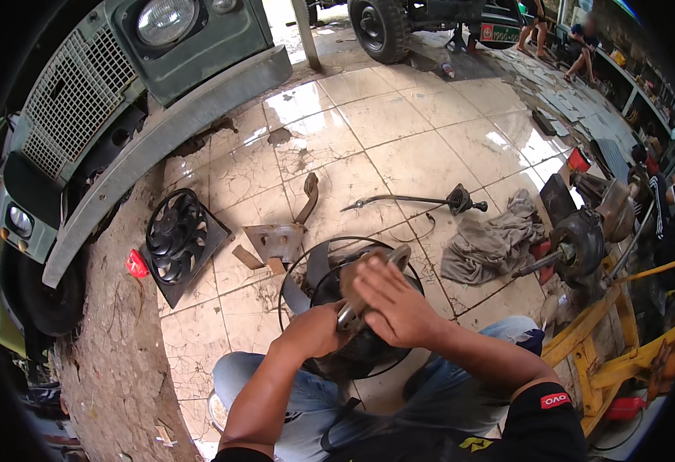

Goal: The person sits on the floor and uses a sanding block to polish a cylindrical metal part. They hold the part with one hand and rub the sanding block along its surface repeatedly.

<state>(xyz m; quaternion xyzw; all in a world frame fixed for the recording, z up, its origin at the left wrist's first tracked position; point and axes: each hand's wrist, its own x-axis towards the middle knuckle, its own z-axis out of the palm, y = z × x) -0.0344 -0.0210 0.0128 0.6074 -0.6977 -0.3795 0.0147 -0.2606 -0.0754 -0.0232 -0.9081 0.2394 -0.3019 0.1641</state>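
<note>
My left hand (pixel 314 331) is closed round the lower edge of a curved grey metal part (pixel 402 257), tilted over my lap. My right hand (pixel 399 308) lies flat across its upper face, fingers stretched out and nearly together. Beside those fingertips a brown surface (pixel 350 282) shows; I cannot tell whether it belongs to the part or is a separate piece. Under both hands, between my knees, stands a round black fan-like assembly (pixel 319 266) with a thin outer ring, partly hidden by my arms.
Beyond it lie a pedal on a metal bracket (pixel 276 240) and a black lever rod (pixel 407 199). A black radiator fan (pixel 176 239) is at left, a grey rag (pixel 495 239) at right. A vehicle bumper (pixel 176 142) juts in; a yellow metal frame (pixel 607 369) stands close at right.
</note>
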